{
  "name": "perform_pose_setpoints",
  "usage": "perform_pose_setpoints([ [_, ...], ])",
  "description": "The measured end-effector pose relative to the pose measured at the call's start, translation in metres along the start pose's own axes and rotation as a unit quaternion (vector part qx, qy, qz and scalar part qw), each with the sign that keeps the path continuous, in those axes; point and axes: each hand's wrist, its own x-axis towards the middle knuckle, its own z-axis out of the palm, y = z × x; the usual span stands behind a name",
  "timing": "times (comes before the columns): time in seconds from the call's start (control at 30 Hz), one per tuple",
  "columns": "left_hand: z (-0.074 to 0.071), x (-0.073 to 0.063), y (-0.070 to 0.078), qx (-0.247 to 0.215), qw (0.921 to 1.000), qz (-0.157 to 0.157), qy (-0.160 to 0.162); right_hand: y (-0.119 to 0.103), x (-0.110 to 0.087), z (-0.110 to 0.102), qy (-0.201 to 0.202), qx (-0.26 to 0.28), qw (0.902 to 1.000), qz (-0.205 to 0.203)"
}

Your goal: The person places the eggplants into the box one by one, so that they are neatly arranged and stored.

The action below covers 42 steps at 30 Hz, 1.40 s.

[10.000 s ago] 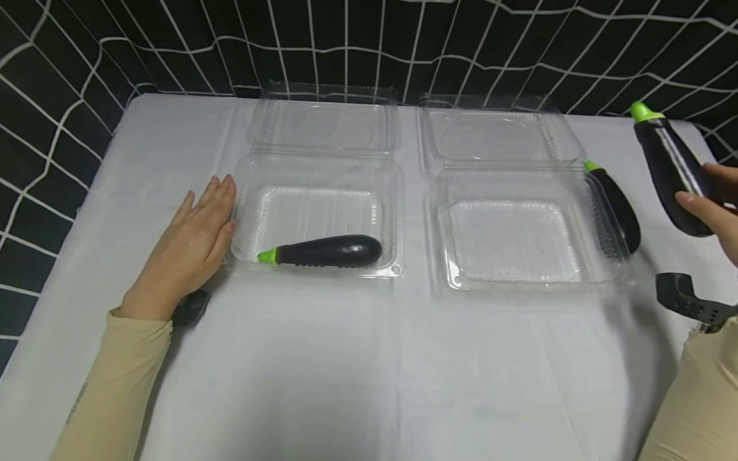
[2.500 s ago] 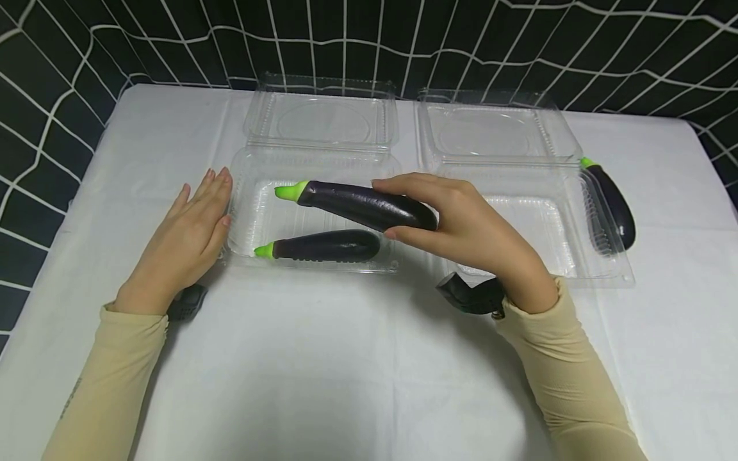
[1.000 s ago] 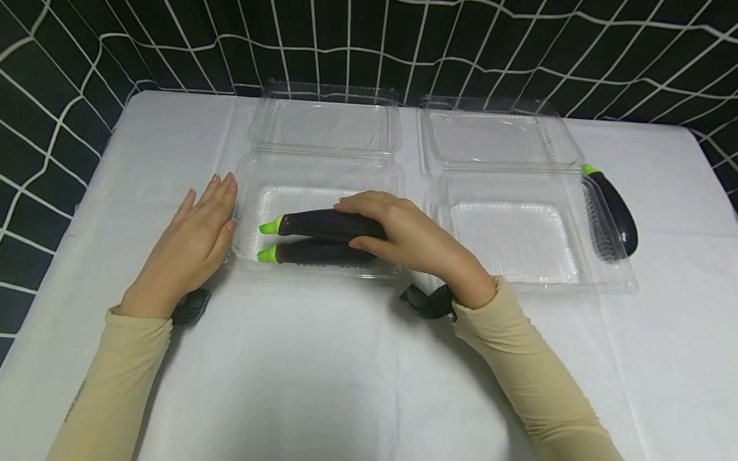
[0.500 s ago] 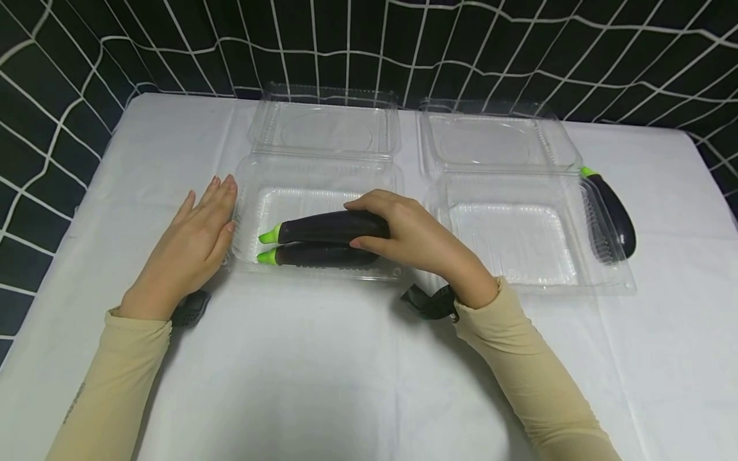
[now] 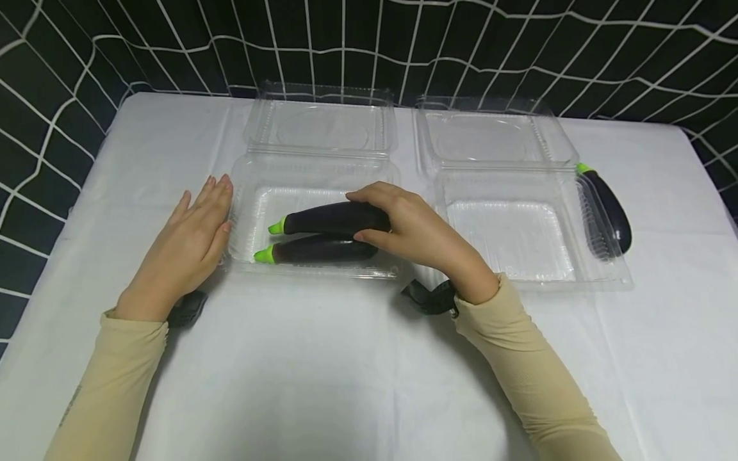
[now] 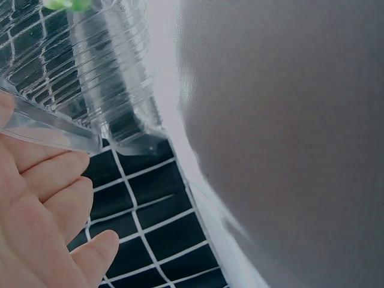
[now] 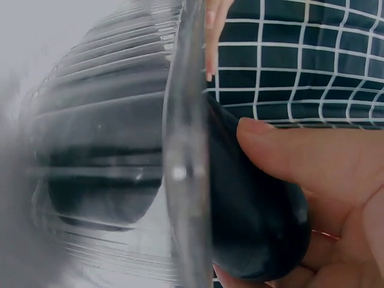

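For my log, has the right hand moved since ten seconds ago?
Yes, leftward: the right hand went from right of the right clamshell to the right edge of the left clamshell.

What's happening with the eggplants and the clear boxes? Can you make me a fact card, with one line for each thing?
Left hand: fingers straight, at the left box's outer edge
Right hand: gripping the held eggplant by its fat end
Held eggplant: over the left box, green tip pointing left
Lower eggplant: lying inside the left box
Third eggplant: outside, beside the right box
Lids: both open
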Motion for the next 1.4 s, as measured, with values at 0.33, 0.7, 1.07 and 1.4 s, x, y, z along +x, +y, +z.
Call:
perform_pose_setpoints([
  [0.33, 0.000, 0.001, -0.001, 0.000, 1.0000, -0.001, 0.004, -0.001, 0.002, 0.002, -0.029, -0.005, 0.9995, 0.007],
  [0.7, 0.000, 0.000, -0.002, 0.000, 1.0000, -0.005, -0.002, -0.003, 0.004, 0.009, -0.036, -0.004, 0.9993, 0.004],
  [1.07, 0.002, 0.000, -0.001, 0.001, 1.0000, -0.004, -0.001, 0.001, 0.005, 0.012, -0.032, -0.038, 0.9987, -0.005],
  [1.4, 0.002, 0.000, -0.001, 0.003, 1.0000, -0.004, -0.003, 0.001, 0.004, 0.012, -0.025, -0.025, 0.9993, -0.012],
])
